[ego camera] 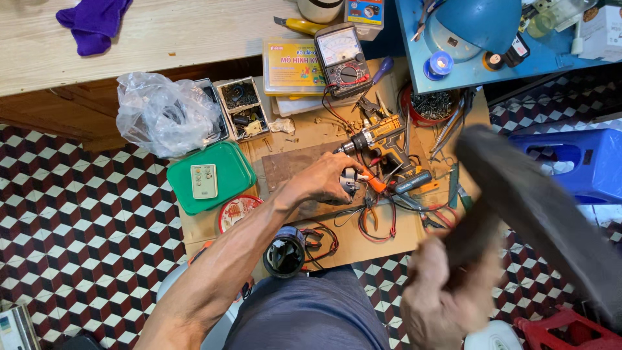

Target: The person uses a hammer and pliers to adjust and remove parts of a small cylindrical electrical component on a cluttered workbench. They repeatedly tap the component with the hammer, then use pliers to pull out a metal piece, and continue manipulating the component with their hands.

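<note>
Cluttered cardboard bench [363, 243], left hand [327, 178] outstretched gripping small metal part [350, 183], right hand [447, 291] (blurred) clutching dark object [538, 207].

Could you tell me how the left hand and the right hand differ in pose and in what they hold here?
The left hand reaches out to the cardboard mat and grips a small grey part beside the orange-handled tool; the right hand stays near the body, holding a large dark object.
The left hand looks sharp; the right hand and its object are blurred, so I cannot tell what the object is.
Both are bare.
</note>
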